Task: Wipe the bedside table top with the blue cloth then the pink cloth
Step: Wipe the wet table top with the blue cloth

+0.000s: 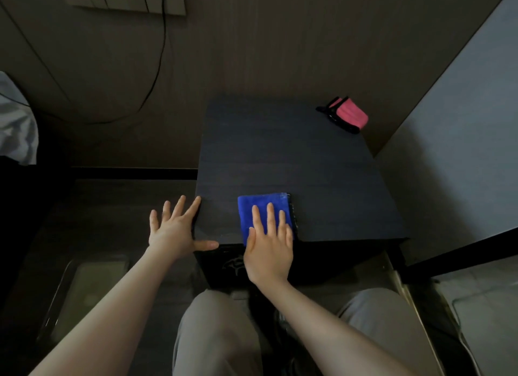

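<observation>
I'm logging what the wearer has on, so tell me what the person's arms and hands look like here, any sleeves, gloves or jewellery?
Both forearms are bare up to the frame's edge, with no sleeves in view. The left hand and right hand wear no gloves, and no rings, watch or bracelet show on the fingers or wrists. Light grey-beige trousers cover the legs below.

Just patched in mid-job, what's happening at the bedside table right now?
A person is wiping the dark bedside table top. The right hand presses flat on the folded blue cloth near the front edge. The left hand is spread open, its fingertips at the table's left edge and its thumb at the front corner. The pink cloth lies untouched at the far right corner, so that pass is not yet begun.
</observation>
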